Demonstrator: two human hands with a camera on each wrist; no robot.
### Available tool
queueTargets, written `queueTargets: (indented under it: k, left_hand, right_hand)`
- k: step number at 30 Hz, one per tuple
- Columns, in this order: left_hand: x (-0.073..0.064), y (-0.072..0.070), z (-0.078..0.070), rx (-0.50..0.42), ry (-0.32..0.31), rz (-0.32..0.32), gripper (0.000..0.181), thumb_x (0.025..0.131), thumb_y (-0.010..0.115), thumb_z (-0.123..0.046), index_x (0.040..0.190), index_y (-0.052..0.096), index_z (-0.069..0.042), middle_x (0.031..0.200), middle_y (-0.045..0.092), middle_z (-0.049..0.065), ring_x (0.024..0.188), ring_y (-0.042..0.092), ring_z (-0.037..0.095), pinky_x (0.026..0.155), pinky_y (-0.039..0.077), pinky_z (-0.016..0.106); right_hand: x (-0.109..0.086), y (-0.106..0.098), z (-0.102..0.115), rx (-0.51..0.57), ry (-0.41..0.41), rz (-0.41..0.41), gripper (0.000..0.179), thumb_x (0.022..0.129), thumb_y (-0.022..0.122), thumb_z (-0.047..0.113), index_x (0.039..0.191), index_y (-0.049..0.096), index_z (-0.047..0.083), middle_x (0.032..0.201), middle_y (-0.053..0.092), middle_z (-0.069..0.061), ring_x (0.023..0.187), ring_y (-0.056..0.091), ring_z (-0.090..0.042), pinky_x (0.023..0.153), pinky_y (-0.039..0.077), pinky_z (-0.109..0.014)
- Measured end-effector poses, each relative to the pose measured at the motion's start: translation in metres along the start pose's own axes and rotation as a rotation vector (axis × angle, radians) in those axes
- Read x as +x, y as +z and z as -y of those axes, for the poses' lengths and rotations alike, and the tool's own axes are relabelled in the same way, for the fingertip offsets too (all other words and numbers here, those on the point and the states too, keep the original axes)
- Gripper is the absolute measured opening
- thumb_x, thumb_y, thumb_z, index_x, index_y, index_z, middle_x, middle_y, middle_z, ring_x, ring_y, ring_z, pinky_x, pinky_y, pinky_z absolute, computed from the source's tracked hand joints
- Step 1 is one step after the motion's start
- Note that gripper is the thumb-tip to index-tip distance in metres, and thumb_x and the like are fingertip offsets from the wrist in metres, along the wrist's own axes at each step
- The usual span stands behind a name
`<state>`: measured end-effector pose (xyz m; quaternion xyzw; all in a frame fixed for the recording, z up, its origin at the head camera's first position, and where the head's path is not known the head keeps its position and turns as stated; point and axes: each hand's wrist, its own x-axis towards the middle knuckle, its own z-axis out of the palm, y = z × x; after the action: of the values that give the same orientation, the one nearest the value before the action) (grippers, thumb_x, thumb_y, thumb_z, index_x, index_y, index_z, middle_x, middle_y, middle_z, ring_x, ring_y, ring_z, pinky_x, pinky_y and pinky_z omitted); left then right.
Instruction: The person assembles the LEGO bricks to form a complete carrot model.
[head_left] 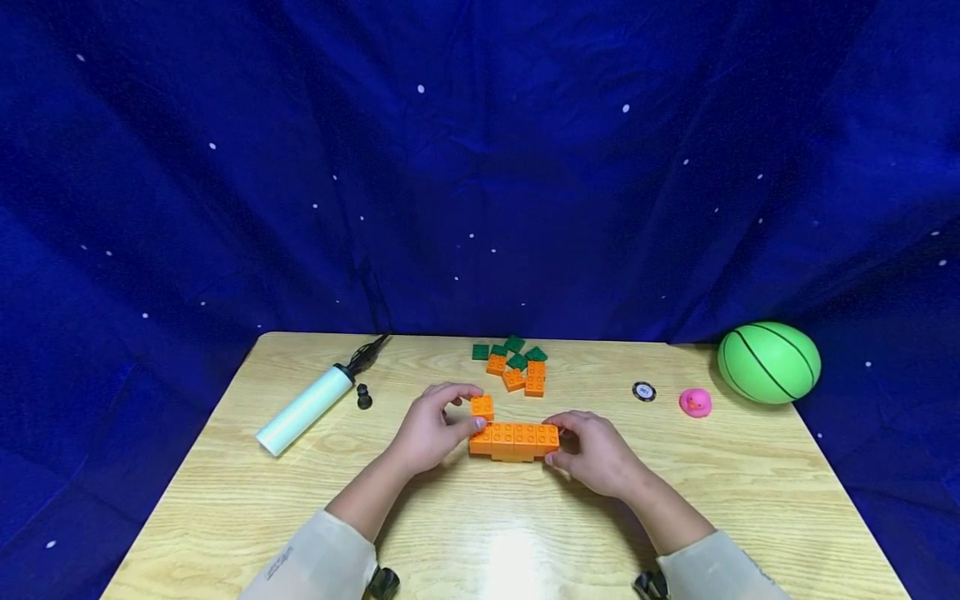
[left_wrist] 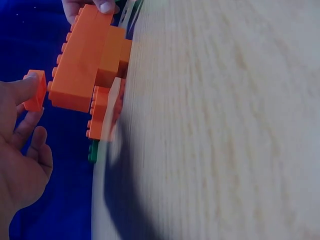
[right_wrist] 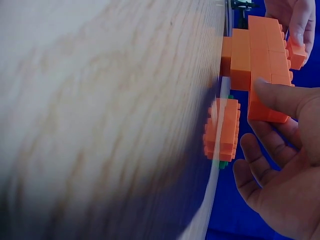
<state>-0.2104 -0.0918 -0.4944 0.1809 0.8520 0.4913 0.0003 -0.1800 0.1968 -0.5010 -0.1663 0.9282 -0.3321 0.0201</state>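
The left hand (head_left: 429, 432) pinches a square orange plastic block (head_left: 482, 406) above a stepped orange plastic stack (head_left: 514, 440) on the wooden surface (head_left: 225, 500); the right hand (head_left: 596, 454) grips the stack's right end. Both look light, stiff, best held by flat sides.

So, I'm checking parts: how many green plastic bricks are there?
5, on the far side of the pale wooden table: leftmost brick, brick beside it, farthest brick, nearest brick, rightmost brick. Others may be hidden.

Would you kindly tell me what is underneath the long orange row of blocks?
Under the long orange row sit two orange layers, each shorter than the one above. How they join inside is covered, so I cannot see it.
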Motion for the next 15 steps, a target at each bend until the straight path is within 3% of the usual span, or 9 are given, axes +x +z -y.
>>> queueTargets:
  k: [7, 11, 15]
  left_hand:
    - [-0.0061, 0.0027, -0.0024, -0.018, 0.008, 0.040, 0.033, 0.091, 0.083, -0.029, 0.121, 0.071, -0.036, 0.123, 0.066, -0.021, 0.110, 0.056, 0.014, 0.084, 0.052, 0.044]
    - [-0.0084, 0.0042, -0.0039, -0.023, 0.018, 0.056, 0.033, 0.091, 0.082, -0.027, 0.122, 0.072, -0.033, 0.124, 0.066, -0.018, 0.114, 0.057, 0.014, 0.090, 0.051, 0.049]
    - [-0.0103, 0.0063, -0.0043, -0.013, 0.018, 0.071, 0.034, 0.092, 0.082, -0.025, 0.124, 0.072, -0.028, 0.123, 0.067, -0.015, 0.113, 0.059, 0.013, 0.093, 0.052, 0.045]
  right_hand:
    - [0.0001, 0.0004, -0.0004, -0.006, 0.002, 0.001, 0.041, 0.084, 0.086, 0.016, 0.123, 0.073, 0.014, 0.121, 0.070, -0.001, 0.110, 0.063, -0.021, 0.097, 0.052, -0.046]
    - [-0.0001, 0.0004, -0.0006, -0.010, 0.004, -0.003, 0.041, 0.084, 0.086, 0.016, 0.123, 0.073, 0.014, 0.120, 0.070, -0.001, 0.109, 0.063, -0.021, 0.096, 0.052, -0.046]
    - [0.0000, 0.0005, -0.0006, -0.008, 0.004, -0.007, 0.040, 0.084, 0.086, 0.015, 0.122, 0.073, 0.014, 0.119, 0.071, 0.000, 0.108, 0.063, -0.021, 0.096, 0.052, -0.046]
